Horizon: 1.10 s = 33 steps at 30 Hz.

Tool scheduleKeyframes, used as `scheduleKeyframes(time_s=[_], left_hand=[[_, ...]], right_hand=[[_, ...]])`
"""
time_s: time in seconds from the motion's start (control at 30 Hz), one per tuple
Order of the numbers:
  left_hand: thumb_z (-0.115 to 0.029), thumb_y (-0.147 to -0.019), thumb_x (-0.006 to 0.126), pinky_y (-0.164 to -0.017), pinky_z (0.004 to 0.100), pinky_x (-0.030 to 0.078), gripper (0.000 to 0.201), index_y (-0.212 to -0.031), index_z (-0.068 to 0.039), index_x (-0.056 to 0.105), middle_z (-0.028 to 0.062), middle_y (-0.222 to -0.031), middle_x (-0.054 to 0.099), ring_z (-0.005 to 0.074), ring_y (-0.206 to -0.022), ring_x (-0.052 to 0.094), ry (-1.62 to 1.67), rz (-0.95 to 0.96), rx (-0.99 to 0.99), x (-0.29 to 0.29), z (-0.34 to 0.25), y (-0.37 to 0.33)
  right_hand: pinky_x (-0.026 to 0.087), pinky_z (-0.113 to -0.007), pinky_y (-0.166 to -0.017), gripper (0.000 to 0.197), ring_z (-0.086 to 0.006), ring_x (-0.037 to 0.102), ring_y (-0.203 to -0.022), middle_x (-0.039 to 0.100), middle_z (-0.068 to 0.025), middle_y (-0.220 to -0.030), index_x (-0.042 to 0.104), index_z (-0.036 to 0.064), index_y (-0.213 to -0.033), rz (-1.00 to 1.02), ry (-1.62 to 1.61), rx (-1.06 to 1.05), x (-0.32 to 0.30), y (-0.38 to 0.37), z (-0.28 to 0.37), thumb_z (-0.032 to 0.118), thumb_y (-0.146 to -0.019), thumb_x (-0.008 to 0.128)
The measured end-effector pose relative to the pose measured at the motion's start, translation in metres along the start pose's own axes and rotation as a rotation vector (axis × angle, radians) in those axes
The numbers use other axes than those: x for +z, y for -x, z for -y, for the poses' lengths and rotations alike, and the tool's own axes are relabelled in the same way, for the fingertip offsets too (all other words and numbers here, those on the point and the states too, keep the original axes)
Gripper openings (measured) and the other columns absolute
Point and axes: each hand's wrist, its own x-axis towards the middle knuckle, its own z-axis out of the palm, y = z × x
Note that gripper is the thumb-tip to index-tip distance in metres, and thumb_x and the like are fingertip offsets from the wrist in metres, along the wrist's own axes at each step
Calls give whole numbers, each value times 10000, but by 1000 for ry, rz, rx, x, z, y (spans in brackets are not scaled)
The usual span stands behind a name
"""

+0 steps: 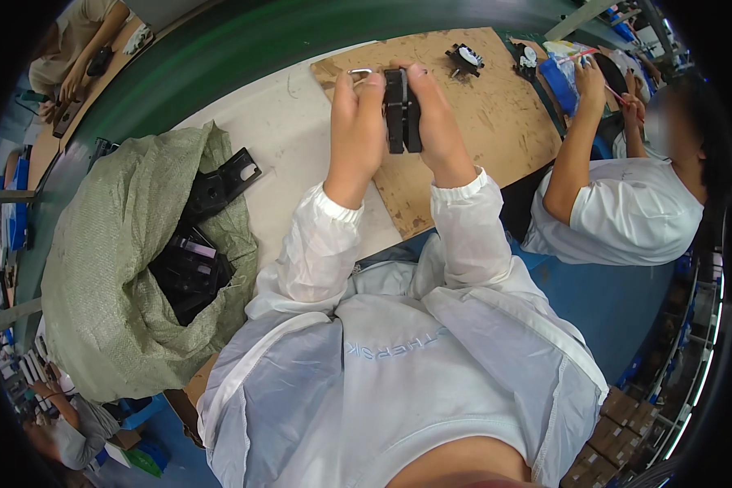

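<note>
Two ways at once, gripping the black part point(396, 122) between left hand point(358, 118) and right hand point(437, 118), holding it up over the brown board point(496, 122), out in front of the body! Pressing in on both long sides, opening no wider than the part itself, hiding most of the finger wrap from view. Looking like moulded plastic: probably feeling light and stiff, maybe being slippery on smooth faces, perhaps risking a crack at thin edges. Best being taken by those long outer sides, leaving the narrow middle gap free. Seeing a bright metal piece point(359, 71) by the left fingertips, being unable to tell whether held
</note>
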Motion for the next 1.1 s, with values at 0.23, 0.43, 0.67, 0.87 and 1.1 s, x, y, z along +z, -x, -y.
scheduleKeyframes(time_s=[0.23,0.43,0.67,0.87,1.1], left_hand=[[-166,-837,688,-787,347,534,435,-1164,90,556,164,-919,675,258,-788,641,-298,114,234,-29,2,8],[-158,-807,715,-753,359,550,513,-1211,106,542,191,-979,691,289,-792,673,-167,199,100,-50,-6,9],[-181,-793,740,-849,409,520,498,-1175,92,576,179,-941,692,334,-907,655,-729,-97,293,-94,-18,2],[-233,-769,753,-1031,457,385,467,-1147,11,627,141,-1002,681,334,-1047,608,-1754,-66,368,-156,-16,20],[-172,-757,734,-948,435,390,235,-927,-25,665,143,-946,661,319,-955,582,-1471,-63,353,-152,-23,9]], right_hand=[[508,-292,-824,440,-186,627,-933,642,-149,-1124,544,-8,-1283,156,-415,54,-12,-12,-1,336,-1013,494],[513,-289,-833,371,-189,638,-926,649,-152,-1126,587,-29,-1255,222,-341,-2,-15,-23,-8,247,-1014,535],[509,-293,-854,332,-195,640,-931,653,-156,-1100,617,-67,-1191,313,-348,195,31,-105,-43,203,-1007,556],[496,-329,-940,415,-249,629,-1039,633,-208,-1180,562,-111,-1246,-33,-7,223,80,-178,-31,195,-965,569],[518,-305,-817,473,-224,628,-944,656,-125,-1151,586,-8,-1280,197,396,-41,62,-171,-64,280,-905,592]])
